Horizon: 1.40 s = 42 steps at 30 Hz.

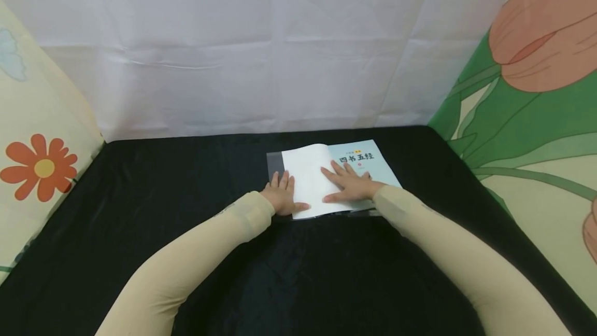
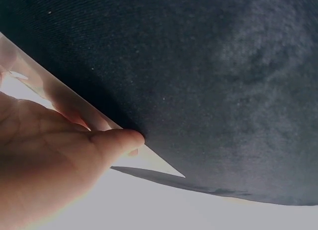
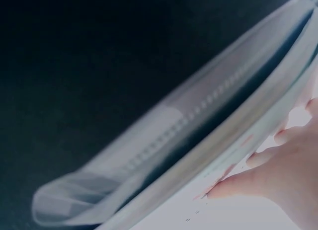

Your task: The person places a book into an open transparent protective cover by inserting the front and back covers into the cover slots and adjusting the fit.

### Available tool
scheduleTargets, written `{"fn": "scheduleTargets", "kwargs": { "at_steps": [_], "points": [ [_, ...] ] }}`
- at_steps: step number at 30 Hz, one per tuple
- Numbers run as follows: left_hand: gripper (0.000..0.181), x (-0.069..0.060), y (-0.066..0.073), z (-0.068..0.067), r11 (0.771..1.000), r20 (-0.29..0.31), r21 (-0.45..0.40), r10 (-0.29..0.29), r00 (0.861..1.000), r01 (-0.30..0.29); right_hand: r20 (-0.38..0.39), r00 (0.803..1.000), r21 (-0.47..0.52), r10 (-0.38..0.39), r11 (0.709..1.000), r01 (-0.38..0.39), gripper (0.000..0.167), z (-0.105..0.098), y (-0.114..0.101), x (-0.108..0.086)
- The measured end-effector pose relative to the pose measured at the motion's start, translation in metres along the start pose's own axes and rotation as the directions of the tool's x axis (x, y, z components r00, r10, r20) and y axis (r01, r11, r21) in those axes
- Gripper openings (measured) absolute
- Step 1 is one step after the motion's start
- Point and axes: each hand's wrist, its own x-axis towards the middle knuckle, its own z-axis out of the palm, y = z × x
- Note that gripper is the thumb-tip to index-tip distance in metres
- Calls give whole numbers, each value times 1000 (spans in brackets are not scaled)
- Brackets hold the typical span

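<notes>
A book with a light blue cover (image 1: 384, 166) and dark printed characters lies on the black cloth. To the left of that cover spreads a white sheet (image 1: 304, 170), with a strip of clear plastic (image 1: 275, 164) showing beyond its left edge. My left hand (image 1: 281, 196) rests at the sheet's left side, fingers extended; in the left wrist view its thumb (image 2: 119, 141) lies along the edge. Spread flat, my right hand (image 1: 350, 185) presses where the sheet meets the cover. The right wrist view shows a clear plastic sleeve (image 3: 149, 145) sticking out along the book's edge.
Black cloth (image 1: 298, 279) covers the table around the book. A white curtain (image 1: 242, 56) hangs behind it. Printed floral cloths stand at the left (image 1: 42, 118) and right (image 1: 527, 128).
</notes>
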Motion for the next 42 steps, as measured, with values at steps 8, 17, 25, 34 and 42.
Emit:
{"fn": "scheduleTargets", "kwargs": {
  "at_steps": [8,17,25,34,42],
  "points": [
    [90,1,-1,0,1000,0,-10,-13,1000,13,1,1000,-6,9,1000,-9,93,-2,-5,0],
    [91,6,-3,4,1000,6,-6,-22,1000,22,16,1000,-10,9,1000,-9,92,-4,-10,-2],
    [91,4,-3,2,1000,13,-2,-24,1000,24,25,1000,-19,16,1000,-15,94,-2,-10,0],
    [95,19,-9,11,1000,17,3,-27,999,27,28,1000,-5,11,1000,-10,95,-1,-9,2],
    [97,25,-10,13,1000,10,-2,-11,1000,11,28,1000,-8,13,1000,-12,94,-2,-6,0]
  ]
}}
